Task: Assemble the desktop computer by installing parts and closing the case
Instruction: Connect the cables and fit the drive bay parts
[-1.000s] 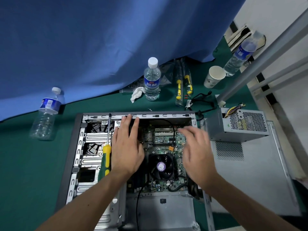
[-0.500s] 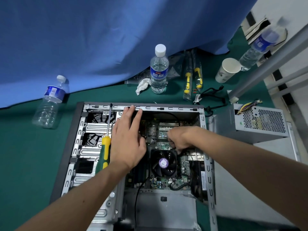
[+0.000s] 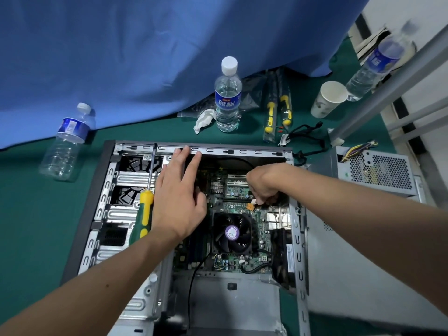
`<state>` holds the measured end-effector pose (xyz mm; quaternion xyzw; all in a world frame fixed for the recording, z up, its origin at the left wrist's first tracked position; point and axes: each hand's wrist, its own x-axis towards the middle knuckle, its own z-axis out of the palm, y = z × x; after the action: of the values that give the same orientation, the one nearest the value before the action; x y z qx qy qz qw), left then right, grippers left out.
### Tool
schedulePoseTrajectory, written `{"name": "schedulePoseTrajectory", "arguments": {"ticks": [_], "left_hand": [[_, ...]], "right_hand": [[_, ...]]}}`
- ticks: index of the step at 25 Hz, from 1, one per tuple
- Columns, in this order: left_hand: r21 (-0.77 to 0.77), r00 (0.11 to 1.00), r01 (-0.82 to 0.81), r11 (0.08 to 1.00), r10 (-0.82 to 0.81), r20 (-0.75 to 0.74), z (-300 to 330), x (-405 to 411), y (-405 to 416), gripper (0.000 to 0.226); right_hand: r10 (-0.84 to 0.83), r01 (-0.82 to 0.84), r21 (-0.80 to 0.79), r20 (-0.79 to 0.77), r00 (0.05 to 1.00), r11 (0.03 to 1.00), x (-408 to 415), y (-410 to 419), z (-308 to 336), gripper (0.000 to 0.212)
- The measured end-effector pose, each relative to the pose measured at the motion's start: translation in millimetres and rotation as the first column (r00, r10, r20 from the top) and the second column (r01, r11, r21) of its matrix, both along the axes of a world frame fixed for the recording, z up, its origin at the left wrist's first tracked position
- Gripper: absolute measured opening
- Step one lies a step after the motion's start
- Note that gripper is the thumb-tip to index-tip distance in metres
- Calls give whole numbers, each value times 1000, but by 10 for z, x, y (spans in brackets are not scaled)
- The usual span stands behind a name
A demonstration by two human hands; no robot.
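An open computer case (image 3: 242,151) lies on its side on the green table. Inside are the motherboard (image 3: 237,190) and a black CPU fan (image 3: 232,232) with a purple sticker. My left hand (image 3: 178,197) lies flat over the case's left part, fingers straight and reaching the top rim. My right hand (image 3: 263,185) is curled down inside the case and pinches a small white cable connector (image 3: 253,202) just above an orange connector on the board. A green and yellow screwdriver (image 3: 144,212) lies across the drive cage, beside my left hand.
A grey power supply (image 3: 373,170) with loose wires stands to the right on the case's side panel (image 3: 363,275). Water bottles (image 3: 228,98) (image 3: 66,144) (image 3: 373,69), a paper cup (image 3: 327,99), packaged screwdrivers (image 3: 278,107), a tissue and black cables lie behind the case. A blue curtain hangs behind.
My right hand has dropped from above the case into it and closed on the small connector. My left hand has stayed flat, its fingers now at the top rim. The camera tilted slightly.
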<state>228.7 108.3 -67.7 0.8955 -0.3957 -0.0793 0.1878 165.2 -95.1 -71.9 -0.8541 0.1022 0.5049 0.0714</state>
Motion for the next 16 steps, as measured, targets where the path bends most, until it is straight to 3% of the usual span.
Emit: {"name": "schedulePoseTrajectory", "arguments": {"ticks": [7,16], "left_hand": [[-17,1000,5,1000,-5,7,-23,10,-1,78],[-46,1000,-8,999,8,10,-19,8,-4,75]], "right_hand": [[74,-73,-50,11,997,996,-59,62,-37,33],[155,-149,-64,91,984,987,-107,86,-108,21]]}}
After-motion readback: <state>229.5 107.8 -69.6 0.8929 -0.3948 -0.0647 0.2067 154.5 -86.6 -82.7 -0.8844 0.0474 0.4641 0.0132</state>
